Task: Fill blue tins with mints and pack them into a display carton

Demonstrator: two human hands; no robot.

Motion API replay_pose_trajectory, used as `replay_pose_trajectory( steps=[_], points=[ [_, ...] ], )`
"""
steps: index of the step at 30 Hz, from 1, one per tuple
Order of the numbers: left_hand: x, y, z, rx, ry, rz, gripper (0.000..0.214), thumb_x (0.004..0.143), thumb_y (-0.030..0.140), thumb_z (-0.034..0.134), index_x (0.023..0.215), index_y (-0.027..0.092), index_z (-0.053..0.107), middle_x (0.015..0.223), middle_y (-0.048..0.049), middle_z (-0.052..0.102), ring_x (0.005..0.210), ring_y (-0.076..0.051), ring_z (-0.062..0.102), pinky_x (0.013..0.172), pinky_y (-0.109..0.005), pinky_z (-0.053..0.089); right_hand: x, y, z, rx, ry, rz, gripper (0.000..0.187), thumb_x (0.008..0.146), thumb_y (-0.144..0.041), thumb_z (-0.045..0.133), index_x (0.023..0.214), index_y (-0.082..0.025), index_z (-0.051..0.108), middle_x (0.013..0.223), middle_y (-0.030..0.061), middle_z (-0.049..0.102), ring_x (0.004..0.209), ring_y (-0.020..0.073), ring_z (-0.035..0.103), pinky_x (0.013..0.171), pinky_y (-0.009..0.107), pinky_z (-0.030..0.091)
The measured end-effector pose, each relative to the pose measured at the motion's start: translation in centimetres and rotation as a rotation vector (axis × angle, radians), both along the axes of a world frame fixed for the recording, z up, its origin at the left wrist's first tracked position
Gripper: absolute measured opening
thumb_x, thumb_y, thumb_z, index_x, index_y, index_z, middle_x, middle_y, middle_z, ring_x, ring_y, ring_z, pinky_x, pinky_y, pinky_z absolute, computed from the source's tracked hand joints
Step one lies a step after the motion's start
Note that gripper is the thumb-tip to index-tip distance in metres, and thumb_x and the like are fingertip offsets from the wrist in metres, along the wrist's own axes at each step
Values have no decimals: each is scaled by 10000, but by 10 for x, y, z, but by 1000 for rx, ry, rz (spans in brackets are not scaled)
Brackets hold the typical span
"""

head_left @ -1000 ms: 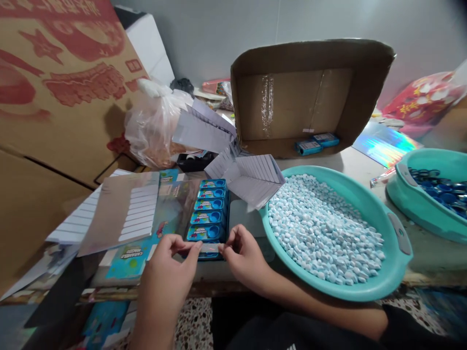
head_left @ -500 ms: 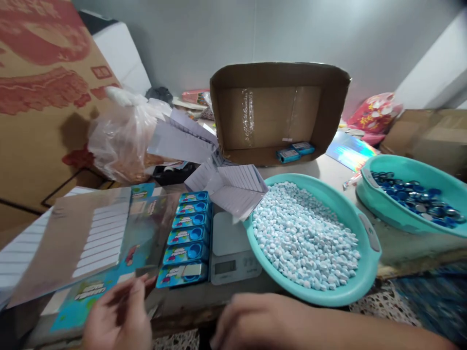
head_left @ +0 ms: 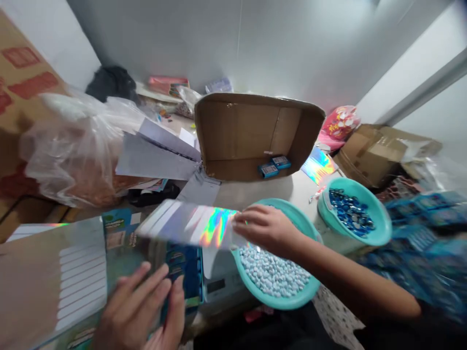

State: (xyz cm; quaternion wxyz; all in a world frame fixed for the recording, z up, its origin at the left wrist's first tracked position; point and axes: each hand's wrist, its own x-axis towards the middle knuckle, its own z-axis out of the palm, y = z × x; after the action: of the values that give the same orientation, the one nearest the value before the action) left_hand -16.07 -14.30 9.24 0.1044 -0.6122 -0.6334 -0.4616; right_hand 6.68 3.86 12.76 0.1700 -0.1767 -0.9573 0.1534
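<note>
My right hand (head_left: 264, 227) pinches the edge of a holographic sticker sheet (head_left: 189, 223) and holds it in the air over the row of blue candy boxes (head_left: 184, 270). My left hand (head_left: 140, 311) is low in front of me, fingers stretched out flat over the printed tray (head_left: 116, 228) beside those boxes, holding nothing. A small scale (head_left: 222, 284) sits right of the boxes. A teal basin (head_left: 308, 228) full of pale blue candies lies under my right wrist.
An open cardboard box (head_left: 251, 136) on its side holds two blue boxes (head_left: 274, 166). A second teal basin (head_left: 352, 214) holds dark blue caps. A plastic bag (head_left: 73, 150), paper sheets (head_left: 156, 155), a large printed carton (head_left: 22, 82) and another carton (head_left: 379, 150) crowd the table.
My view swung up and right. My right hand rose from the table edge and now holds a holographic sheet over the boxes. My left hand dropped lower and spread flat.
</note>
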Motion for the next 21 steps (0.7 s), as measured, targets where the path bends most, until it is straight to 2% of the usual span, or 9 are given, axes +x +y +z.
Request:
replay_pose_trajectory(
  steps=[2, 4, 6, 8, 10, 12, 16, 18, 21],
  points=[
    [-6, 16, 37, -116, 132, -145, 713, 781, 211, 770, 1418, 349, 481, 1495, -88, 492, 1418, -350, 408, 1159, -564, 355, 10, -22, 35, 181, 131, 144, 225, 947, -150, 590, 1133, -212, 699, 1197, 63, 708, 1137, 231, 614, 913, 369, 570],
    [-17, 28, 63, -390, 188, -399, 684, 839, 381, 711, 1463, 356, 431, 1523, -65, 470, 1392, -323, 454, 1137, -513, 406, 14, -35, 60, 281, 271, 195, 156, 931, -151, 623, 1055, -176, 715, 1136, 65, 721, 1107, 227, 635, 876, 327, 601],
    [-26, 36, 78, -598, 140, -540, 654, 869, 517, 633, 1468, 361, 422, 1458, -41, 549, 1281, -271, 574, 1046, -417, 506, 13, -39, 68, 282, 390, 205, 126, 941, -162, 614, 1013, -144, 716, 1075, 80, 727, 1071, 212, 656, 876, 302, 610],
    [-29, 37, 84, -691, 22, -500, 632, 851, 583, 626, 1425, 366, 476, 1367, -27, 625, 1173, -238, 648, 928, -336, 569, 11, -38, 67, 261, 464, 210, 133, 954, -173, 599, 1003, -129, 714, 1034, 93, 726, 1071, 198, 661, 897, 286, 603],
    [-27, 34, 88, -725, -79, -439, 542, 837, 608, 627, 1313, 350, 591, 1264, -22, 684, 1086, -221, 686, 846, -291, 588, 11, -39, 62, 257, 491, 225, 121, 944, -182, 619, 1009, -151, 717, 1028, 83, 725, 1096, 179, 654, 916, 267, 588],
    [-22, 30, 92, -725, -134, -401, 417, 856, 603, 597, 1149, 323, 694, 1144, -21, 732, 1002, -210, 710, 795, -267, 591, 15, -42, 63, 209, 397, 193, 195, 900, -159, 668, 1085, -201, 712, 1162, 78, 703, 1198, 181, 605, 984, 299, 549],
    [-13, 29, 101, -651, -101, -335, 362, 904, 557, 522, 989, 296, 758, 995, -27, 773, 894, -207, 734, 770, -255, 587, 40, -54, 91, -107, -126, -27, 837, 705, -169, 830, 1458, -283, 483, 1588, 132, 354, 1464, 360, 305, 1160, 589, 320],
    [-11, 34, 105, -614, -31, -364, 360, 906, 535, 514, 1009, 299, 766, 981, -29, 778, 878, -213, 739, 765, -258, 586, 55, -58, 112, -283, -252, -34, 1069, 640, -216, 878, 1554, -237, 325, 1614, 177, 279, 1485, 401, 235, 1176, 630, 249],
    [-5, 44, 106, -547, 89, -506, 311, 921, 442, 507, 1080, 332, 750, 973, -6, 780, 852, -190, 742, 731, -227, 578, 70, -61, 129, -393, -158, -70, 1060, 688, -304, 872, 1569, -234, 285, 1603, 153, 318, 1495, 346, 242, 1216, 569, 191]
  ],
)
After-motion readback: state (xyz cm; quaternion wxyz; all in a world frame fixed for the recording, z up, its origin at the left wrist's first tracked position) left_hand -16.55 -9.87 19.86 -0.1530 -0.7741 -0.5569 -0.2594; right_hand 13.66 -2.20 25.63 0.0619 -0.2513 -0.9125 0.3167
